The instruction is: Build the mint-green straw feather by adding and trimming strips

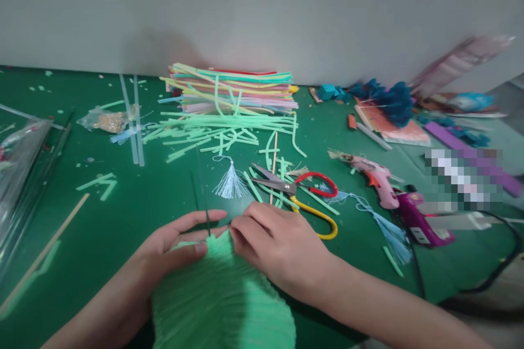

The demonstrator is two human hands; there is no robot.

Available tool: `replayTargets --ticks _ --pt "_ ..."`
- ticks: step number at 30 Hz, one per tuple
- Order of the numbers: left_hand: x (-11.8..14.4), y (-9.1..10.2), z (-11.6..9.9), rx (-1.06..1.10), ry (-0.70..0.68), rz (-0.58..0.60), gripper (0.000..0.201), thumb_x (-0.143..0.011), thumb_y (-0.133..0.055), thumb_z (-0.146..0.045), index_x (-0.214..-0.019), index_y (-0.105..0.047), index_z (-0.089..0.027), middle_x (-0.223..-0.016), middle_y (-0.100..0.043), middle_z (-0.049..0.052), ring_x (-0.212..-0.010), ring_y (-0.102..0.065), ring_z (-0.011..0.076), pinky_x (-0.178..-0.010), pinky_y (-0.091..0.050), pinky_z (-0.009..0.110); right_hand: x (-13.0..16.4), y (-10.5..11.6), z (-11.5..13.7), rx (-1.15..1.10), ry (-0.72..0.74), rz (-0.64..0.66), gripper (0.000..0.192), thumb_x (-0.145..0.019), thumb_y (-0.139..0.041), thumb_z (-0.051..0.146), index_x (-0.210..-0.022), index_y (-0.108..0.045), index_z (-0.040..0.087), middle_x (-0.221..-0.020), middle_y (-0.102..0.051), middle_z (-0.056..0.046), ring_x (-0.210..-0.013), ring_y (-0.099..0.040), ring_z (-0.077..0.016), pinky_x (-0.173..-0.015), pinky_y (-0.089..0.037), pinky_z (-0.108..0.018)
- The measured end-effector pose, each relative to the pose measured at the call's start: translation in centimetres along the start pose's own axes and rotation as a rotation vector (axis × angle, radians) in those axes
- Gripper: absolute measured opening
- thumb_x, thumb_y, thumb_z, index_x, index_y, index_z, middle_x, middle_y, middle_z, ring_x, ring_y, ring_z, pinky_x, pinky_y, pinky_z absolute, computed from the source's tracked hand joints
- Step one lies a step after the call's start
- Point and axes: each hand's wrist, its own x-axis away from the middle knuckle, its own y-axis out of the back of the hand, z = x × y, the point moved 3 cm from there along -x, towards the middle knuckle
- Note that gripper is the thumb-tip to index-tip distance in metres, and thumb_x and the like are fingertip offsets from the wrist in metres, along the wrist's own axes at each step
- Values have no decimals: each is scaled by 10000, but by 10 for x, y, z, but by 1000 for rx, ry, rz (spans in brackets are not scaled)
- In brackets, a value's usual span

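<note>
A fan-shaped piece made of light green straws (223, 294) lies on the green table (123, 229) right in front of me. My left hand (176, 248) pinches its top edge with thumb and fingers. My right hand (278, 245) presses down on the same top edge from the right, fingers curled. A thin dark stick (203, 196) rises from between the two hands, pointing away from me. A pale blue tassel (230, 182) lies just beyond the hands.
Scissors with red and yellow handles (305, 196) lie right of the hands. Cut green straw pieces (213, 133) and a stack of coloured straws (237, 90) lie behind. Two glue guns (393, 196), blue tassels and paper scraps lie right; plastic bags left.
</note>
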Motion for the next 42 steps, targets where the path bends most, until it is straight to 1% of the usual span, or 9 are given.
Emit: replayTargets --ticks 6,14,18,21,24,28,33,37,42 --pt "-2 2 1 -43 -4 61 433 -758 -742 -246 -1176 -639 -297 -1157 -724 66 -912 -719 265 -770 -548 351 -8 15 -10 -209 44 100 215 -943 -450 163 -924 -663 155 -859 -620 -54 -728 -563 -133 -634 -471 -242" --pt "-6 -2 -1 -216 -62 1 439 -683 -809 -292 -1100 -676 -264 -985 -771 63 -837 -724 238 -691 -525 281 -39 33 -11 -68 462 389 120 -861 -555 90 -839 -661 144 -824 -641 -44 -724 -545 -164 -605 -442 -298" --pt "-8 -2 2 -366 -103 32 455 -695 -797 -331 -1124 -664 -256 -860 -781 38 -912 -709 260 -786 -503 295 -53 28 -6 -124 483 612 45 -748 -686 124 -769 -680 164 -745 -667 -30 -662 -559 -157 -515 -392 -285" --pt "-8 -1 3 -400 -110 68 447 -704 -788 -333 -1127 -666 -253 -857 -786 35 -872 -710 247 -770 -495 283 -55 23 -4 -159 470 698 48 -704 -715 155 -687 -675 175 -691 -665 -26 -603 -544 -145 -457 -335 -276" --pt "-7 2 1 -405 -95 42 477 -672 -816 -318 -1118 -664 -244 -857 -792 33 -800 -707 216 -708 -483 250 -56 25 -5 -227 450 710 54 -733 -688 157 -682 -673 167 -700 -656 -26 -632 -554 -142 -482 -354 -265" --pt "-6 4 -1 -357 -25 74 703 -644 -840 -321 -1280 -553 -235 -888 -786 23 -773 -695 183 -687 -475 234 -56 38 -10 -344 428 702 90 -826 -605 139 -875 -680 150 -836 -645 -31 -745 -573 -139 -588 -414 -259" --pt "-9 4 -1 -392 6 86 791 -681 -811 -340 -1372 -442 -228 -930 -786 46 -834 -702 209 -723 -467 266 -51 41 -8 -62 558 675 112 -864 -557 91 -857 -662 130 -832 -619 -58 -740 -555 -171 -546 -382 -285" --pt "-13 8 1 -460 -28 21 787 -657 -815 -362 -1347 -462 -223 -904 -789 50 -940 -691 248 -798 -452 297 -45 33 2 62 634 540 184 -875 -540 74 -734 -634 148 -733 -597 -53 -708 -539 -181 -510 -350 -287" --pt "-18 10 1 -453 -72 30 688 -648 -812 -322 -1262 -519 -222 -809 -774 10 -835 -706 227 -784 -460 307 -34 26 18 119 594 361 221 -851 -526 126 -648 -605 160 -653 -573 -59 -626 -506 -185 -460 -286 -306"
